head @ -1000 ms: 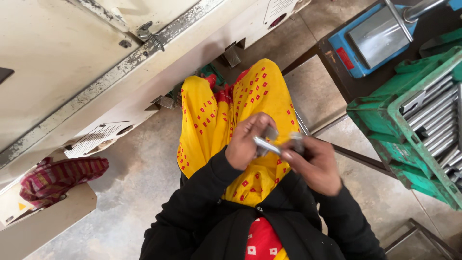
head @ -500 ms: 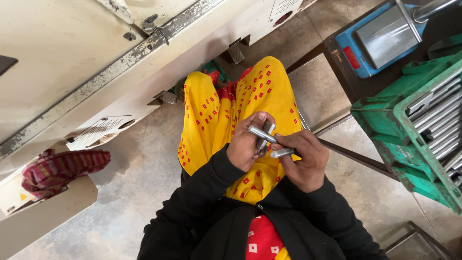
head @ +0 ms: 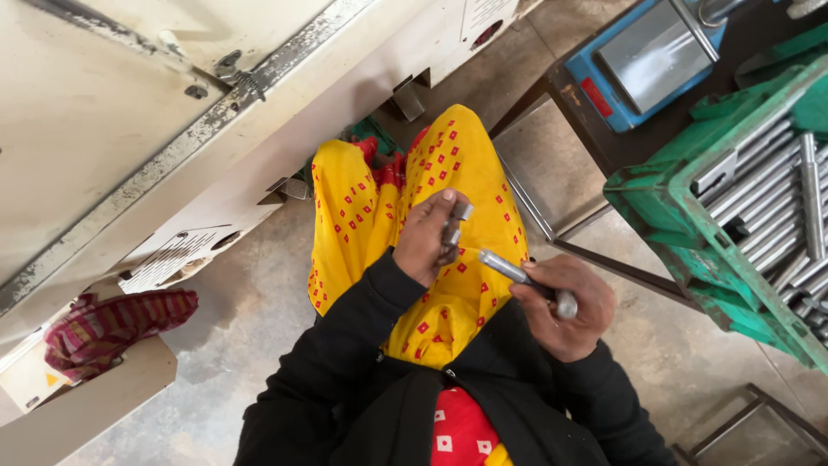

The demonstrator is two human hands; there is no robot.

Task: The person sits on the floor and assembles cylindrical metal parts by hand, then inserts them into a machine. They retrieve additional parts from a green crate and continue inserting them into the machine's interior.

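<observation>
while the right hand (head: pixel 565 311) grips a smooth silver metal rod (head: pixel 526 280), the left hand (head: pixel 429 237) beside the rod pinches small grey metal pieces (head: pixel 454 226).

A short silver metal rod (head: pixel 526 280) lies slanted just right of the frame's centre, its round end lower right inside the right hand (head: pixel 565 306). Just left, a small grey metal fitting (head: pixel 454 226) sits upright in the left hand (head: pixel 429 242), apart from the rod.
</observation>
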